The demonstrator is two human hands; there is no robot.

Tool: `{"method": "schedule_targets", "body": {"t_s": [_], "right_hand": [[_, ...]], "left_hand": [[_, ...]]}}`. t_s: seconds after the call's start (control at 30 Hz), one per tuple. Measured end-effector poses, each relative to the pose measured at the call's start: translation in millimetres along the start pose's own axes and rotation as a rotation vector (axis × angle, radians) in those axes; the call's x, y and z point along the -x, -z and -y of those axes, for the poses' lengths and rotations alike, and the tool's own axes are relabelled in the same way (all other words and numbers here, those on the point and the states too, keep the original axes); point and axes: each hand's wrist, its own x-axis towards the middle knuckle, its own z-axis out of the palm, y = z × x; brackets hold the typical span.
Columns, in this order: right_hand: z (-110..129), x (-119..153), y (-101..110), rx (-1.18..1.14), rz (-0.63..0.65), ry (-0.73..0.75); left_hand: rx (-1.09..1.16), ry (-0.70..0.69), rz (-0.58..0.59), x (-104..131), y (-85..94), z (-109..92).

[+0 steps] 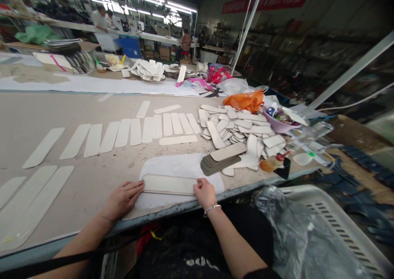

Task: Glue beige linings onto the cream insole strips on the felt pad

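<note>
Hands point(125, 196) at ends of pale strip point(169, 185), white sheet point(169, 164) beneath, piled pieces point(216, 135) nearby

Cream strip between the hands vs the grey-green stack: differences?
Colour: the cream strip is pale with a thin darker edge; the grey-green stack is much darker.
Count: the cream strip shows as one long piece; the grey-green stack is several, fanned out.
Contact: the left hand and right hand touch the cream strip's ends; neither touches the grey-green stack.
Shared: rounded corners, lying flat.
</note>
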Motion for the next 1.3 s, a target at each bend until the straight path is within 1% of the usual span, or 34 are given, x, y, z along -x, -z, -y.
{"method": "schedule_targets", "body": {"t_s": [0.17,0.47,0.7,0.83,1.1,1.3], "right_hand": [[1.2,-0.6,-0.4,-0.003,0.008,-0.014],[0.3,-1.3,-1.9,0.035,-0.009,0.022],[2.6,-0.7,-0.2,0.057,-0.006,0.031],[1.0,-0.2,-1.1,0.045,-0.017,0.061],[-1.5,-1.8,-2.5,0.06,-0.027,0.073],[0.6,-1.2,-4.1,0.071,-0.021,0.056]], "left_hand": [[0.013,-0.046,-0.036,-0.1,-1.6,3.1],[0.023,-0.03,0.0,0.7,-4.5,5.2],[0.004,-0.014,0.022,1.9,-1.3,-0.5],[-0.005,-0.001,0.024,1.5,0.9,-3.5],[0.012,0.003,0.02,1.7,-2.3,-1.6],[0.016,0.008,0.019,-0.4,0.6,-4.7]]}}
